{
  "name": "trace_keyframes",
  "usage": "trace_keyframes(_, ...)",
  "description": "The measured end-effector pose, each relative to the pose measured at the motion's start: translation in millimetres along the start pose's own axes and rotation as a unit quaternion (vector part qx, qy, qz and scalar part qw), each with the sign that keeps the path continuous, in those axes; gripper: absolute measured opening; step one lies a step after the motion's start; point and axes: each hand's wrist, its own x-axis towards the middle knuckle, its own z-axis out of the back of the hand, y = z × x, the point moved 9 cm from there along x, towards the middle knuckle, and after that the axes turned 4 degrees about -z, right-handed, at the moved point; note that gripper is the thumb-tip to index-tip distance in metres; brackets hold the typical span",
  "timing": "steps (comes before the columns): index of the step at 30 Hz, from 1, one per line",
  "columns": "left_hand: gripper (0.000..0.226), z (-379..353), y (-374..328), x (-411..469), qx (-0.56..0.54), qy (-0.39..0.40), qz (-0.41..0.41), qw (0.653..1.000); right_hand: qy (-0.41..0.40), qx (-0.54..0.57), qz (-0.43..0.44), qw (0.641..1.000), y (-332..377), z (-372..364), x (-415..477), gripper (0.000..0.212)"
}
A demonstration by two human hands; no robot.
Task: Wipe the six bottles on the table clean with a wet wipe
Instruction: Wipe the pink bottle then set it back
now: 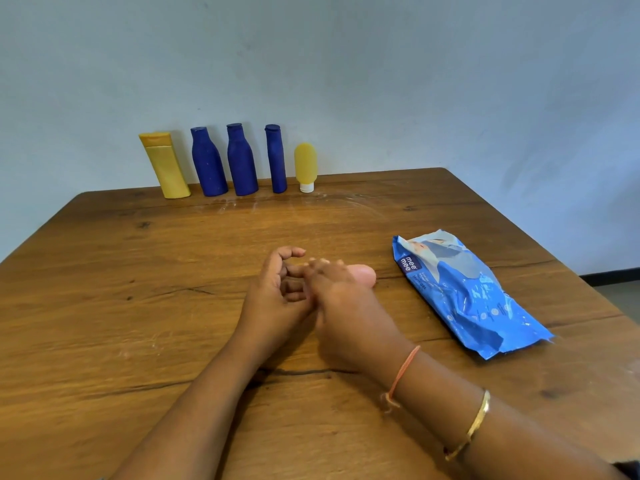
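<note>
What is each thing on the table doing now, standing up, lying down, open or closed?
Yellow bottle: standing, cap shut.
Left blue bottle: standing, capped.
Middle blue bottle: standing, capped.
Right blue bottle: standing, capped.
Yellow tube: standing on its white cap.
Pink bottle: lying down, mostly hidden under the right hand.
Wipes pack: lying flat, crumpled; opening not visible.
Left hand: fingers curled, against the right hand.

Blue bottles (pixel 242 161) between yellow bottles (pixel 166 166) stand upright (far edge); blue wipes pack (pixel 467 292) lies flat.
</note>
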Motion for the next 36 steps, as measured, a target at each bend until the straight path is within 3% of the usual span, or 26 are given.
trace_keyframes(6,0.067,3.6,-2.5,0.9,0.026,-0.005,-0.026,0.999,-0.014,-0.036,0.011,0.999,-11.2,0.7,-6.3,0.059)
trace_keyframes(11,0.072,-0.6,-4.6,2.7,0.07,0.005,-0.054,0.996,-0.046,0.008,-0.167,0.985,-84.5,13.1,-0.4,0.05)
trace_keyframes(13,0.072,-0.7,-6.5,2.5,0.086,0.005,-0.065,0.994,-0.048,0.024,-0.191,0.98,-89.4,11.4,-0.6,0.047)
trace_keyframes(18,0.069,2.6,-11.7,0.6,0.119,-0.002,-0.085,0.989,-0.068,0.024,-0.136,0.988,-53.0,6.8,-5.4,0.053)
trace_keyframes(23,0.055,-0.4,-17.3,-1.0,0.126,0.003,-0.111,0.986,-0.037,0.036,-0.051,0.997,-11.0,2.9,-7.7,0.052)
trace_keyframes(29,0.067,-0.9,-12.3,1.5,0.151,0.018,-0.087,0.985,-0.04,0.006,-0.114,0.993,-43.3,6.3,-5.7,0.051)
trace_keyframes(33,0.046,0.4,-9.2,2.2,0.188,0.028,-0.08,0.979,-0.033,0.01,-0.18,0.983,-68.0,6.8,-8.8,0.048)
trace_keyframes(36,0.039,3.3,5.2,3.6,0.128,0.041,-0.008,0.991,-0.018,-0.006,-0.194,0.981,-72.4,1.1,-12.0,0.049)
